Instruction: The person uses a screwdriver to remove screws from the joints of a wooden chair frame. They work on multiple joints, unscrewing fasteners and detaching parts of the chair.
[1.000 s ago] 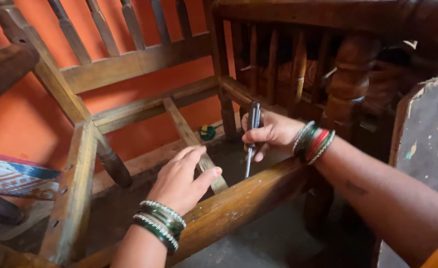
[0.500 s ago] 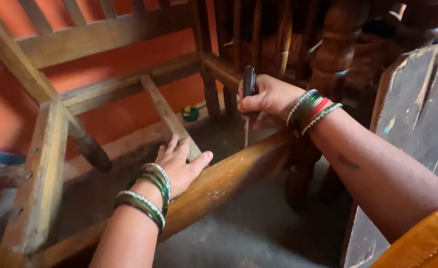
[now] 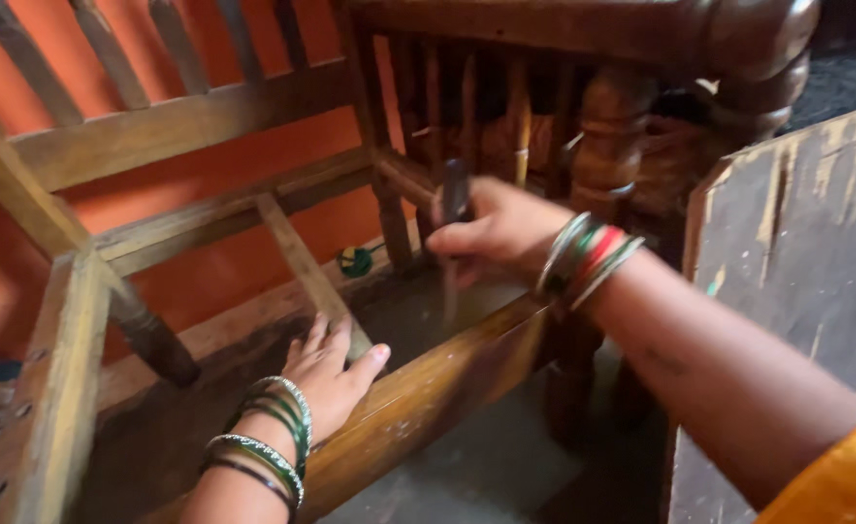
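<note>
The right hand grips a screwdriver upright, tip apparently just above the front rail; the left hand lies open on the rail nearby.

— Position of the hands? 
— Left hand rests on the front rail; right hand is above it, to the right.
— The screwdriver? 
— In the right hand, upright, tip down inside the frame.
</note>
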